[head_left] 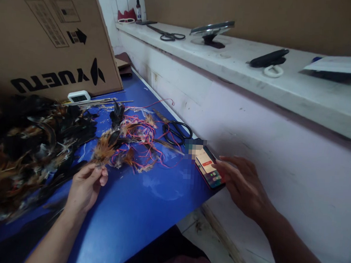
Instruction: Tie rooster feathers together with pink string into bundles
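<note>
Head view. Holding a feather bunch [104,149] in left hand [84,187], pinching its base tight between thumb and forefinger, other fingers curled in. Holding it just above blue table [152,213], brown tips pointing up and away, right beside a tangle of pink and white thread [138,131] mixed with loose feathers.

Reaching right hand [243,183] over phone [206,163], fingers extended and close together, gripping nothing visible. Can't tell whether fingertips touch the screen or hover just over it. Phone lying face up at table's right edge, next to the wall; screen lit, showing a pale panel with a red button, left part covered by a pixelated patch.

Also on table: big heap of dark and brown feathers [50,139] left of left hand, partly blurred; black-handled scissors [172,125] between thread and phone; thin sticks [106,102] and small white display unit [79,97] at the back, near cardboard box [56,33] printed YUETU, lettering upside down.

Up on wall ledge [227,59], far to near: dark bottle [138,10], second scissors [164,34], round tilted disc on a stand [213,28], black handheld tool [267,58], white ring [273,75].
</note>
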The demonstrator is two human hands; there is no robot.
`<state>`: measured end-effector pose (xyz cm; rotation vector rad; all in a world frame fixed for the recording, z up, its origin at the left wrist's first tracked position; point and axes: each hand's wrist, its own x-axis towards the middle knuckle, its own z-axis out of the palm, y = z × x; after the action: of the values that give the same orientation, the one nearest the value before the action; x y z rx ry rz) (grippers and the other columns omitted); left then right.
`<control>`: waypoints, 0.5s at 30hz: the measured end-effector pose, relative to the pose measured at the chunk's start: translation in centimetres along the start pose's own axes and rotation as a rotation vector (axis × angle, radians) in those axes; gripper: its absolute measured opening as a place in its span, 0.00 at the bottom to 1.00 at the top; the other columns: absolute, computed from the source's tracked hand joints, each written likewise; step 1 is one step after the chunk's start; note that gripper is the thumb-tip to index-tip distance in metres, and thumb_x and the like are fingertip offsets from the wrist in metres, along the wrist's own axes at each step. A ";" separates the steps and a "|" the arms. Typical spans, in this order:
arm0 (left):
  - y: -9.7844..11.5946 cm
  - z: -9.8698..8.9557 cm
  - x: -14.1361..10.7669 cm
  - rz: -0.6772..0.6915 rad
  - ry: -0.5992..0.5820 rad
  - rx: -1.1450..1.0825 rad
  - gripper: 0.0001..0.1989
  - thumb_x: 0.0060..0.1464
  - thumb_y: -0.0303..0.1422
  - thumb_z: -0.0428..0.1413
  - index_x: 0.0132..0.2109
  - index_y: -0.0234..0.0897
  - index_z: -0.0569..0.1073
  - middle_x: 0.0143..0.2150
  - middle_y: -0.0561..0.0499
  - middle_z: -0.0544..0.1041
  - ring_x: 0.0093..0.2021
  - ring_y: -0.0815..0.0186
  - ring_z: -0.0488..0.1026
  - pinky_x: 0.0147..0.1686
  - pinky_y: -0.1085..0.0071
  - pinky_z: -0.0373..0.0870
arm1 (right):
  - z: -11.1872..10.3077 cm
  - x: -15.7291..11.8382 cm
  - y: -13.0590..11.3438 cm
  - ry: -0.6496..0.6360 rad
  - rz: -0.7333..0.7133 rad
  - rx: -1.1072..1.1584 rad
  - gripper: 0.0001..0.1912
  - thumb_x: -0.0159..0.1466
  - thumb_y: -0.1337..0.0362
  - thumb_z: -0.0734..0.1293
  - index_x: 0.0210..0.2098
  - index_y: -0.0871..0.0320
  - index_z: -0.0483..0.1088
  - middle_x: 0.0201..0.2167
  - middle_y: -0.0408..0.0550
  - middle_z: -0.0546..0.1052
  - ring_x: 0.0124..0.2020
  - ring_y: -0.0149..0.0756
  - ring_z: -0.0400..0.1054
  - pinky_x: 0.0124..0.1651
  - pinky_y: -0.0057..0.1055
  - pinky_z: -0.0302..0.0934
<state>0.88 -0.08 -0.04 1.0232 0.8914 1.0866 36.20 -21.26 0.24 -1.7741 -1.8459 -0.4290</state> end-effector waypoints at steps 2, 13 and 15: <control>0.0 0.0 0.0 -0.006 0.002 0.002 0.12 0.35 0.33 0.67 0.27 0.36 0.72 0.22 0.53 0.71 0.20 0.74 0.63 0.17 0.77 0.60 | -0.5 -0.1 -0.1 0.021 0.001 0.000 0.20 0.62 0.71 0.59 0.53 0.53 0.61 0.47 0.52 0.72 0.50 0.44 0.65 0.53 0.49 0.56; 0.1 0.2 0.0 -0.008 0.016 0.017 0.13 0.34 0.34 0.67 0.26 0.35 0.72 0.22 0.52 0.71 0.20 0.73 0.63 0.17 0.77 0.60 | -1.5 -4.4 -0.1 0.414 0.269 -0.265 0.19 0.50 0.76 0.70 0.36 0.51 0.66 0.21 0.42 0.68 0.25 0.36 0.68 0.29 0.31 0.64; 0.2 0.3 0.0 -0.012 0.017 0.028 0.13 0.33 0.34 0.68 0.26 0.35 0.72 0.22 0.52 0.71 0.20 0.73 0.63 0.17 0.77 0.60 | -1.4 -4.9 -0.5 0.418 0.243 -0.234 0.19 0.48 0.77 0.70 0.35 0.51 0.65 0.21 0.41 0.68 0.23 0.35 0.67 0.27 0.31 0.63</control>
<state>1.06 -0.13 0.22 1.0321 0.9277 1.0762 35.90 -26.08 -1.41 -1.8577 -1.3171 -0.8726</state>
